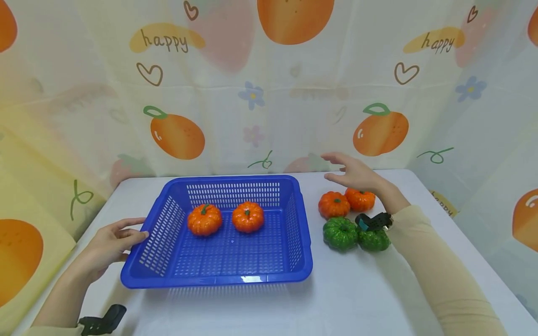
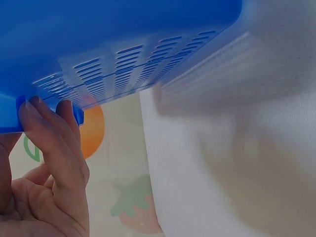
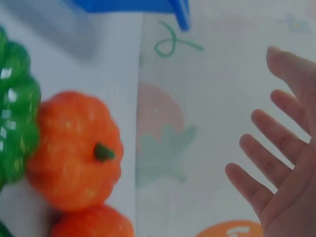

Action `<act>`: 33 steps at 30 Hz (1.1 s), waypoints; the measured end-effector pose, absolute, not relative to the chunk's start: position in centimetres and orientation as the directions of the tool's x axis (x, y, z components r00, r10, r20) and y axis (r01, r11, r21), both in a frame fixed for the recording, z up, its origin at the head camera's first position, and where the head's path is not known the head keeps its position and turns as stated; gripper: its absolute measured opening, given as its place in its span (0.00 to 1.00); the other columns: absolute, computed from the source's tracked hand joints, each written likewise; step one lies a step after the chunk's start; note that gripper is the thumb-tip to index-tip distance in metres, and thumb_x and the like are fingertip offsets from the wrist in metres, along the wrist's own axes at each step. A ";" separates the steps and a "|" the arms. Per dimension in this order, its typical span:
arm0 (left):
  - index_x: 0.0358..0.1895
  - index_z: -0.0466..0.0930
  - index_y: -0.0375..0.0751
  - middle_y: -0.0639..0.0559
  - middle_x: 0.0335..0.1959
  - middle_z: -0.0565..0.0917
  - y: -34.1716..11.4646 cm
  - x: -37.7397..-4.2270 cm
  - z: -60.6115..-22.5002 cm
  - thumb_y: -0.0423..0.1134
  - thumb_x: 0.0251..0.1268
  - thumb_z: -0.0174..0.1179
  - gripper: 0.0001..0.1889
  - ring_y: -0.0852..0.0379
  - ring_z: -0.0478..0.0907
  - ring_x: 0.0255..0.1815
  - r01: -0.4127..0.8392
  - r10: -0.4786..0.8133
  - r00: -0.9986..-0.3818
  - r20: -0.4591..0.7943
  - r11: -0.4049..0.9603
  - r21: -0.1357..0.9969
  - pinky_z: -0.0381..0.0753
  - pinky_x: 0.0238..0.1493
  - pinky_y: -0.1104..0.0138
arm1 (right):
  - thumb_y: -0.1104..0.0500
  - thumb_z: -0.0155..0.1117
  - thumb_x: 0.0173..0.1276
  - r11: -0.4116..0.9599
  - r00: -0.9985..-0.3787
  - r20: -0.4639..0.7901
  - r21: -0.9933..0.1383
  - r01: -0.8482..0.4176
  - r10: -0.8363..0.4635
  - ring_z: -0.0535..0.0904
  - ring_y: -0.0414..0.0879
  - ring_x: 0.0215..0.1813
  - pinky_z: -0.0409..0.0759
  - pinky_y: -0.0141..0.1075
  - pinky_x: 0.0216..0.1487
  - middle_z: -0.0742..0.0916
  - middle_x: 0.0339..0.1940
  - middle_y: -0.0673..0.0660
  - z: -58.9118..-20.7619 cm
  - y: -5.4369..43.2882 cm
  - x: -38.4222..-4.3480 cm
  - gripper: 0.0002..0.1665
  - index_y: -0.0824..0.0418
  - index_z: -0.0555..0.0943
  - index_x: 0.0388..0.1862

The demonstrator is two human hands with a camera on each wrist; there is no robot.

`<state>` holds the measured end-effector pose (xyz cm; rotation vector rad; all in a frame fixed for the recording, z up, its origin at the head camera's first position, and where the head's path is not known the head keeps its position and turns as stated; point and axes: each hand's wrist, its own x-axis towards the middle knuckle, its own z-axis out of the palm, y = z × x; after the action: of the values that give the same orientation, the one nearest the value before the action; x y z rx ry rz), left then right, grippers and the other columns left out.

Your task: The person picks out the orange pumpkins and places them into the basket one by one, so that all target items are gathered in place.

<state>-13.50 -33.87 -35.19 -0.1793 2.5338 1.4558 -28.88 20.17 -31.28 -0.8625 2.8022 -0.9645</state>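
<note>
My left hand [image 1: 110, 243] grips the left rim of a blue plastic basket [image 1: 216, 281]. From the left wrist view, the fingers [image 2: 57, 131] bend against the basket's edge beside its slotted wall [image 2: 123, 59]. Two orange pumpkins, a left one [image 1: 204, 220] and a right one [image 1: 248, 217], sit inside the basket toward its back. To the right of the basket, my right hand [image 1: 352, 171] is raised with fingers spread and nothing held. Below it on the table are two more orange pumpkins [image 1: 334, 205] [image 3: 74, 150] and two green pumpkins [image 1: 340, 234], one partly behind the wrist strap.
A white table [image 1: 336, 294] carries everything. Behind it and at the sides hangs a fruit-printed curtain [image 1: 290, 116]. Black straps with small devices are worn on the left wrist [image 1: 102, 320] and the right wrist [image 1: 374, 221].
</note>
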 end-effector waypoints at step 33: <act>0.69 0.52 0.32 0.52 0.36 0.82 -33.9 -13.6 -35.1 0.48 0.63 0.57 0.37 0.57 0.81 0.34 -0.224 -0.004 -0.966 -0.258 0.512 0.829 0.83 0.36 0.61 | 0.47 0.59 0.65 0.755 -0.907 -0.116 -0.602 -0.261 -0.406 0.56 0.67 0.68 0.66 0.61 0.58 0.58 0.71 0.67 -35.3 28.1 -28.5 0.44 0.60 0.53 0.72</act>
<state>-13.58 -33.93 -35.12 -0.1934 2.5307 1.4367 -28.48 28.15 -35.34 -0.5246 2.7138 -0.8782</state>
